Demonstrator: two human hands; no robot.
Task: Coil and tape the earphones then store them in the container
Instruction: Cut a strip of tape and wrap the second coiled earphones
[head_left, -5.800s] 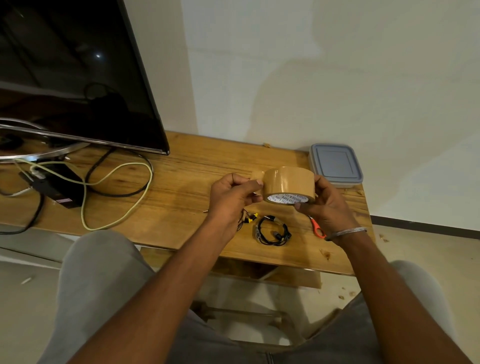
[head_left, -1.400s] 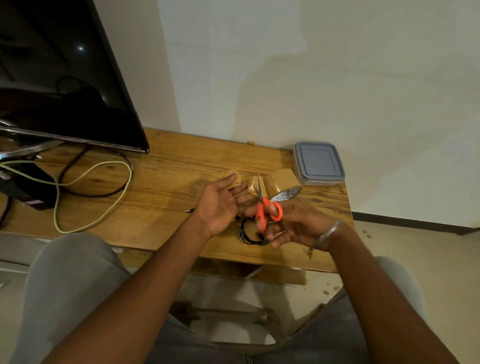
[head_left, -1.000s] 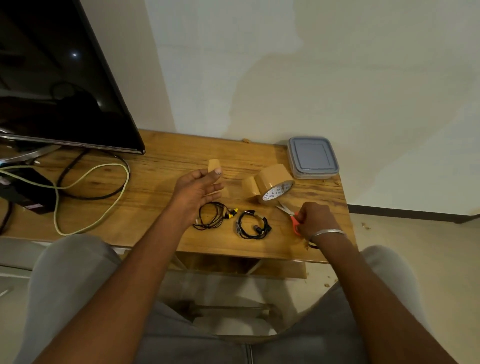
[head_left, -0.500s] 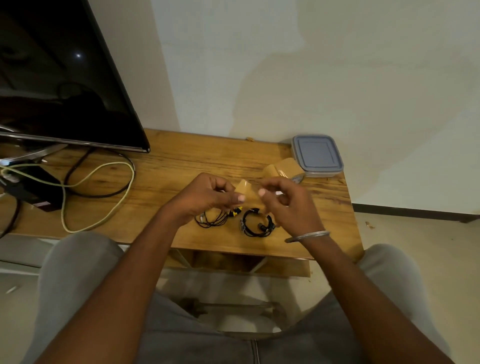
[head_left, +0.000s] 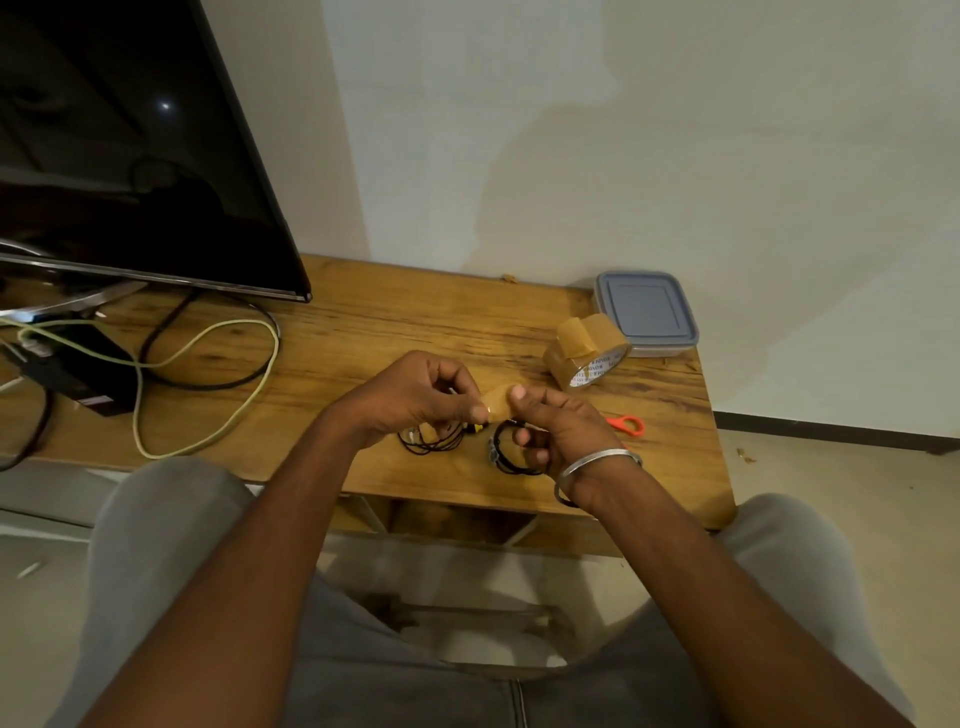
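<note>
Above the front of the wooden table (head_left: 363, 332), the left hand (head_left: 415, 397) and the right hand (head_left: 553, 434) meet, each pinching one end of a short piece of brown tape (head_left: 497, 406) between thumb and fingertips, the other fingers loosely curled. Directly beneath the hands lie two coiled earphones: a black coil with yellow parts (head_left: 434, 440), partly hidden by the left hand, and just beside it a second black coil (head_left: 505, 457) under the right hand's fingers (whether those fingers touch it cannot be told). A metal bracelet (head_left: 597, 461) circles the right wrist. The tape roll (head_left: 584, 352) lies tilted farther back to the right, its loose end folded over the top, touching or nearly touching the lidded grey container (head_left: 647, 312) at the table's far right corner. An orange scissors handle (head_left: 627, 424) shows just right of the right hand. At the left stand a dark screen (head_left: 130, 156) and a pale green cable (head_left: 208, 348) looped on the table.
</note>
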